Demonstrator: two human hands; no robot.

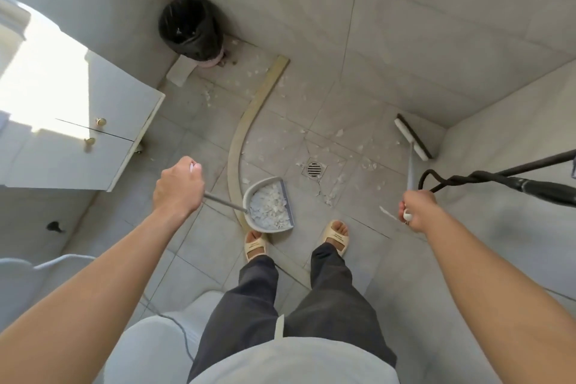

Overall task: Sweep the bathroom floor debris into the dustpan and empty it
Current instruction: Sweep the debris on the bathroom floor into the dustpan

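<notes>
Looking straight down at a bathroom floor here. The left hand [178,187] has its fingers wrapped tight around the top of the dustpan's long metal handle [224,200], and the dustpan [268,203] itself sits on the floor at the middle of the frame, just above the left slipper [255,244], resting across the curved shower threshold [241,140]. It's already got a good pile of white debris [271,206] in it. The right hand [419,210], at the right of the frame, grips the end of the broom handle with fingers curled round it, and the broom head [413,141] is over in the upper right, touching down by the wall. Plenty more white scraps [335,188] are scattered on the tiles around the floor drain [314,169] and up toward the black-bagged trash bin [190,27] in the upper left corner. White cabinet [78,140] with gold knobs on the left, and a black hose [498,179] at the right edge.
</notes>
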